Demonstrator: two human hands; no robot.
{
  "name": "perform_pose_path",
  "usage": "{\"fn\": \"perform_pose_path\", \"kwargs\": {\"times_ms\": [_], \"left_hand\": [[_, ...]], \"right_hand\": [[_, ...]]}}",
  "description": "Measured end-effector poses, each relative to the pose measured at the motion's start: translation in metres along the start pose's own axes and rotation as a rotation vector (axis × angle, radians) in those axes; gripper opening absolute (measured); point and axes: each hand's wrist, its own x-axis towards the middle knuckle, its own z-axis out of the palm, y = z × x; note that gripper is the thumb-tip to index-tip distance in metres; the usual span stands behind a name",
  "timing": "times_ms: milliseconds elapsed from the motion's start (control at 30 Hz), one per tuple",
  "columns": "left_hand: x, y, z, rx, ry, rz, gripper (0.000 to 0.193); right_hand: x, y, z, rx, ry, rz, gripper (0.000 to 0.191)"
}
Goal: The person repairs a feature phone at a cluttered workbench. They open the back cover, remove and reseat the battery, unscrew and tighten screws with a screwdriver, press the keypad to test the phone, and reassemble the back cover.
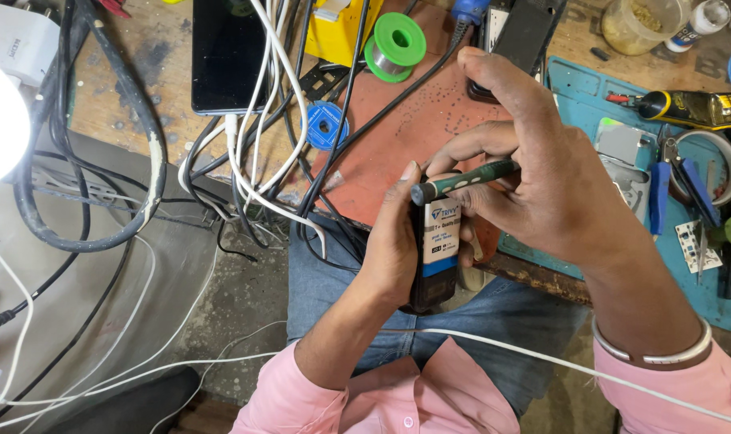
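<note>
From the head camera, the left hand (394,245) is wrapped around a small dark phone (434,265), holding it upright over the lap just in front of the bench edge, with a white and blue labelled battery (441,233) showing in its open back. The right hand (542,181) is closed around a green-handled screwdriver (462,182), which lies almost level across the top of the phone, its dark butt end pointing left beside the left thumb; the tip is hidden under the right fingers, so where it bears cannot be told. This looks like work on a screw or catch at the phone's upper end, and the next move seems to call for a steady left grip and small, careful turns of the tool. Behind the hands lie a reddish work mat (398,137), a green solder spool (394,45), a tangle of black and white cables (261,161) and a teal mat (578,88) with tools.
</note>
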Motion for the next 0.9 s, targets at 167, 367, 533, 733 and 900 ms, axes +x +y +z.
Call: {"fn": "perform_pose_path", "kwargs": {"times_ms": [167, 367, 533, 733, 900], "left_hand": [[0.002, 0.0, 0.003, -0.057, -0.054, -0.022, 0.061], [-0.003, 0.007, 0.013, -0.054, -0.102, -0.02, 0.065], [-0.004, 0.012, 0.021, 0.028, -0.077, 0.003, 0.068], [-0.007, 0.013, 0.025, 0.064, -0.033, -0.005, 0.065], [-0.01, 0.013, 0.023, 0.138, -0.015, 0.021, 0.062]], "right_hand": [[0.001, -0.003, 0.003, 0.131, 0.056, 0.099, 0.074], [-0.019, -0.007, -0.002, 0.225, 0.322, 0.229, 0.027], [-0.049, -0.014, 0.011, 0.271, 0.585, 0.191, 0.035], [-0.055, -0.016, 0.064, 0.387, 0.855, 0.152, 0.05], [-0.06, -0.02, 0.089, 0.395, 0.912, 0.144, 0.065]]}}
